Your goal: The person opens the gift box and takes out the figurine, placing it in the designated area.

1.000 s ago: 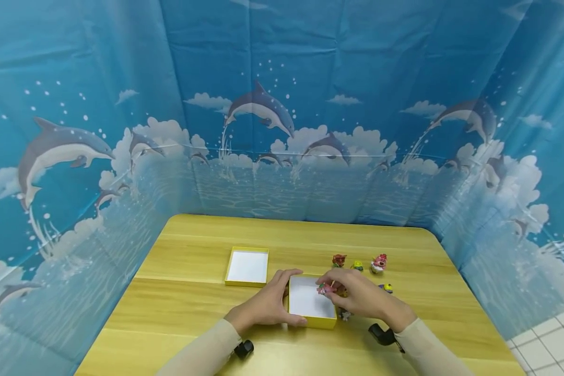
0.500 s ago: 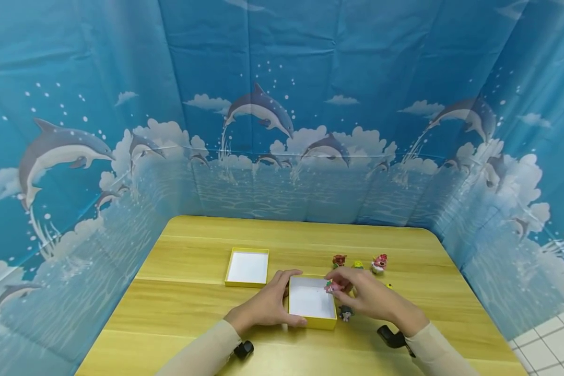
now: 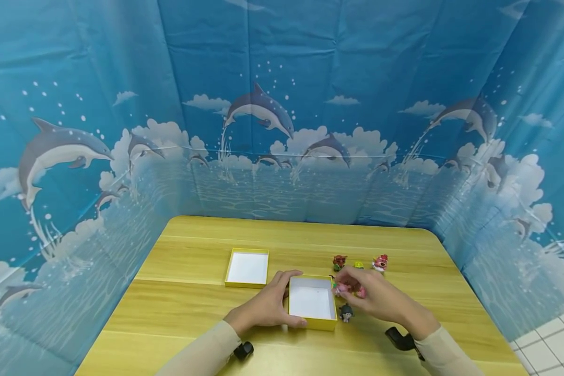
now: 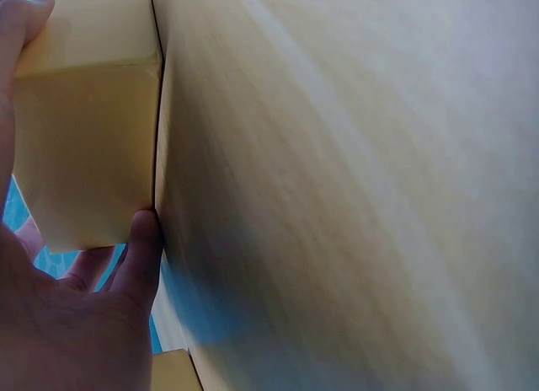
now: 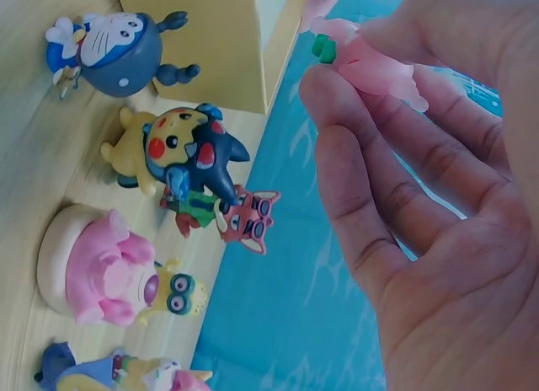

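My left hand (image 3: 269,300) grips the left side of an open yellow box (image 3: 320,324) with a white inside, thumb at the near wall and fingers towards the far one. In the left wrist view, fingertips press against the box's outer wall (image 4: 88,151) down by the tabletop. Between thumb and fingertips, my right hand (image 3: 380,295) pinches a small pink toy figure (image 5: 379,66) with a green bit on it. That figure is just beyond the box's right rim in the head view. Below the hand in the right wrist view stands a dark-haired toy figure (image 5: 122,54), close to the box.
Further figures stand to the right: a yellow one in a dark hood (image 5: 181,147), a pink bear (image 5: 101,273), a reddish fox-like one (image 3: 339,262), a goggle-eyed yellow one (image 5: 177,297) and a red-and-white one (image 3: 380,262). A shallow yellow lid (image 3: 247,267) lies behind left.
The right hand has drawn back to the right with the pink figure, from above the box to outside its right rim. The left hand and the box have stayed put.
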Motion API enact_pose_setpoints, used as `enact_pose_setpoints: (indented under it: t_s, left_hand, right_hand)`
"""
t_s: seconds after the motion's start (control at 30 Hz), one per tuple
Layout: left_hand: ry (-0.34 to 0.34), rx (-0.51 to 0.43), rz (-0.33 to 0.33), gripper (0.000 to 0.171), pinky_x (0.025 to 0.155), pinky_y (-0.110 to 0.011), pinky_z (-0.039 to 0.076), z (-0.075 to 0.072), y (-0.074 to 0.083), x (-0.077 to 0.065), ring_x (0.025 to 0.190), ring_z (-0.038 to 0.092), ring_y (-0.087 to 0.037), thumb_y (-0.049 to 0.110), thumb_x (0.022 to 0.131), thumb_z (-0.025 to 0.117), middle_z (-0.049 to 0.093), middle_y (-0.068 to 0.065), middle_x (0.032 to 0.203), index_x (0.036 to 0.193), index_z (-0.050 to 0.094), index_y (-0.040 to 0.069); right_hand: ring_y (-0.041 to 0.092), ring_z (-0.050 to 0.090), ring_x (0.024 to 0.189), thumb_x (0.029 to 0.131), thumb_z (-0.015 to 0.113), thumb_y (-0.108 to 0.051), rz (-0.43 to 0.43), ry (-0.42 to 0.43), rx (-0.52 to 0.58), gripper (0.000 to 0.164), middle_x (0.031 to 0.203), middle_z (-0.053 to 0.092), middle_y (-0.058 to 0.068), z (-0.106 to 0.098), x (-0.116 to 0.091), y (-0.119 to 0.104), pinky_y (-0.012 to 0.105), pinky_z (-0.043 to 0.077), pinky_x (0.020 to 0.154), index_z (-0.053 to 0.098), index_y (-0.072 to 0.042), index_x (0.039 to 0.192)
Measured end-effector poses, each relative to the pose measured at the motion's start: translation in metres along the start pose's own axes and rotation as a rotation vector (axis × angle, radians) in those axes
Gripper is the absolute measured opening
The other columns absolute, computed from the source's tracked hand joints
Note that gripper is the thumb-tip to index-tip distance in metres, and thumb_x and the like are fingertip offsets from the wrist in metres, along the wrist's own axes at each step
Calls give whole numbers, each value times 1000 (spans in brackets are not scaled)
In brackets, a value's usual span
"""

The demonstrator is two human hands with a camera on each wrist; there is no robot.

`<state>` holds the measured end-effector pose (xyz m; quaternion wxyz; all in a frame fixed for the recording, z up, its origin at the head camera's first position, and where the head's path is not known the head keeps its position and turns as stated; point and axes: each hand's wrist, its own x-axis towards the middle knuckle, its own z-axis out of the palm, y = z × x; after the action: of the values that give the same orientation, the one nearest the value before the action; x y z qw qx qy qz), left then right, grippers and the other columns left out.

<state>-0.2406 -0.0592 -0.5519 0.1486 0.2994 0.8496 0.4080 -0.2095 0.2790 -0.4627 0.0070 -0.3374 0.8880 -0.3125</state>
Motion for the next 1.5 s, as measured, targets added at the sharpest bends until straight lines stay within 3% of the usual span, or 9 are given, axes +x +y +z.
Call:
enact_pose_setpoints:
  t_s: [0.23,0.5,0.73,1.07,1.27,1.5]
  left_hand:
    - [6,12,-2,123,126,-48,56,0,0,1,150,62,-26,64,91,97,47,-9,169,185,26,26]
    - [7,0,-2,124,125,-45,57,0,-2,2,150,63,-27,63,91,97,47,-8,167,185,26,26]
    - [3,-2,-6,124,126,-44,57,2,-4,2,150,63,-27,63,90,98,48,-7,166,185,26,28]
    - [4,-10,-5,123,129,-47,55,2,-3,3,155,61,-29,62,91,98,46,-8,170,185,25,29]
    - [6,-18,-10,123,129,-46,55,2,-3,4,156,61,-32,62,90,98,45,-8,170,185,26,29]
    - [10,-7,-13,124,129,-47,55,2,-4,5,156,61,-32,62,90,98,45,-8,171,185,26,29]
  right_hand:
    - [-2,73,95,117,75,-18,6,14,-23,11,112,84,-9,-4,-6,4,35,68,81,77,-21,127]
    - [-3,70,93,113,78,-11,-40,35,-38,12,111,82,-7,-7,-12,13,26,64,76,78,-17,124]
    - [-4,67,90,110,81,-6,-71,51,-51,17,107,81,-10,-7,-18,20,29,64,75,79,-17,122]
    - [-2,71,94,111,82,-10,-27,47,-51,19,112,83,-7,-16,-26,24,31,67,78,79,-11,130]
    - [-3,70,93,106,85,-3,-26,66,-77,27,112,82,-8,-16,-31,32,29,66,78,79,-8,131]
    - [-2,71,94,109,82,-6,20,30,-51,19,114,83,-4,-16,-35,37,33,69,81,80,-7,127]
